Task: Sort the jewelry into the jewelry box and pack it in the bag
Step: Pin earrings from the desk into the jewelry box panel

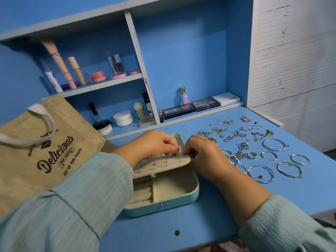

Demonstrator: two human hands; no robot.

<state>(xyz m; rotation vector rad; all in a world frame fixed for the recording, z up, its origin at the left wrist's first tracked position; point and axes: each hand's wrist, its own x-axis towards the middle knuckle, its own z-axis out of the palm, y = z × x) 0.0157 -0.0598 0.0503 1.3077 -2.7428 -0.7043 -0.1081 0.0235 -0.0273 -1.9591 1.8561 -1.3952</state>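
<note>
Sleeves (76, 202) nearest. Both hands, left hand (156, 142) and right hand (201, 153), pinch the earring panel (163, 162) over the jewelry box (174, 186), possibly seating a stud; loose jewelry (254, 151) lies right of the right hand.

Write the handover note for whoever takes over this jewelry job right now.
Left hand and right hand both pinch the top edge of the earring panel inside the open jewelry box. A few small earrings sit on the panel; the lower compartments look empty.
Chains, rings and bangles lie loose on the desk, right of the box.
The jute bag stands left of the box.
Left to do: sort the remaining jewelry, close the box, pack it in the bag.
</note>
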